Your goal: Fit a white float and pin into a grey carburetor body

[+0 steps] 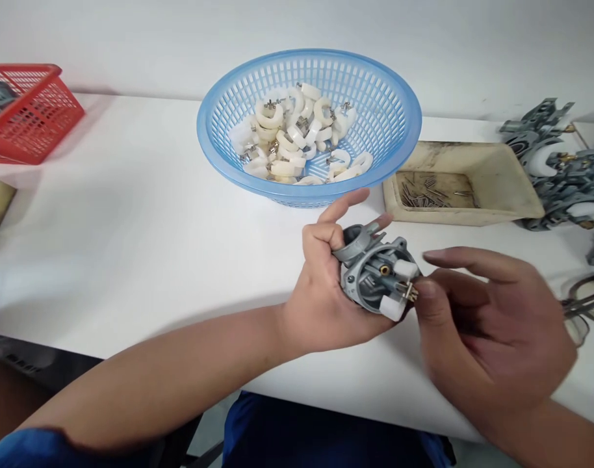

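Observation:
My left hand (326,292) is wrapped round a grey metal carburetor body (358,263), its open bowl side facing up. A white plastic float (392,307) with a small brass-coloured metal hinge (411,292) sits at the right side of that body. My right hand (487,318) has its thumb and a finger closed on the float's metal hinge, while its index finger reaches out above. Just behind the hands, a blue basket (309,192) holds several white floats (297,136).
A cream tray (506,211) with several thin metal pins (426,195) stands right of the basket. Several carburetor bodies (565,169) are piled at the right, with a scissors-like tool (589,302) in front. A red basket (38,130) is at the far left of the white table (131,214).

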`<state>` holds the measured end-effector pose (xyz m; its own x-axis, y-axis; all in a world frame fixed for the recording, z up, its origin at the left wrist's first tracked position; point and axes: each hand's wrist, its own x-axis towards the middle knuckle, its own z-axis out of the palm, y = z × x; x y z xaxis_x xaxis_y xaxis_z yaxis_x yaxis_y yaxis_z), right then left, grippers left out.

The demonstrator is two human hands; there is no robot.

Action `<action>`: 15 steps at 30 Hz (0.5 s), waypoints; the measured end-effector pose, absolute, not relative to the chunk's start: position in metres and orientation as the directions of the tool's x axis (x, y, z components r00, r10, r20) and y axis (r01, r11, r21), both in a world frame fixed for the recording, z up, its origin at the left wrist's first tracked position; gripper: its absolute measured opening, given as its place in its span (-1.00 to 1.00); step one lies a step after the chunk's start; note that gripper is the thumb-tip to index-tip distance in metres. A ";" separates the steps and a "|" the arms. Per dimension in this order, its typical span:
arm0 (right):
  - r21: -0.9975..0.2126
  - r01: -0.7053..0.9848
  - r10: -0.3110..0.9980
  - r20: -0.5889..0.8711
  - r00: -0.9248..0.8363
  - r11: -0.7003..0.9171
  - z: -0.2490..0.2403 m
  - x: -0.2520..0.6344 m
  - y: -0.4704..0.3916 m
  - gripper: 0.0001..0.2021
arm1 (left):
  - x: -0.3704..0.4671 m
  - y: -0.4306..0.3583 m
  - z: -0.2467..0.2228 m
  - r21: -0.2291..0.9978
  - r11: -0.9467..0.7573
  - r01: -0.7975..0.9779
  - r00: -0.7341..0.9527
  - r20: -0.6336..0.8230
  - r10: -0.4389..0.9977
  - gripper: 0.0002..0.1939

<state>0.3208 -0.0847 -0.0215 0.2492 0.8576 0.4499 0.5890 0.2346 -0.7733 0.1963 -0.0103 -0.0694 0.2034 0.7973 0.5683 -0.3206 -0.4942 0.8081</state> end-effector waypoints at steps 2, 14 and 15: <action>-0.681 0.675 0.836 0.520 0.173 0.284 -0.025 0.322 -0.084 -0.72 | 0.195 -0.009 -0.070 0.810 -0.482 -0.334 0.209 0.562 0.800 -0.16; -0.768 0.587 0.963 0.259 -0.079 0.255 -0.026 0.351 -0.081 -0.48 | 0.186 -0.010 -0.069 0.826 -0.492 -0.277 0.294 0.560 0.775 -0.25; -0.801 0.551 0.968 0.245 -0.056 0.235 -0.024 0.349 -0.081 -0.48 | 0.186 -0.010 -0.070 0.820 -0.502 -0.275 0.284 0.568 0.772 -0.26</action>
<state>0.3494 -0.0811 -0.0237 -0.0558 0.9679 0.2451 0.5511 0.2346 -0.8008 0.1863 -0.0101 -0.0697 0.2835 0.7723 0.5684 -0.2747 -0.5025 0.8198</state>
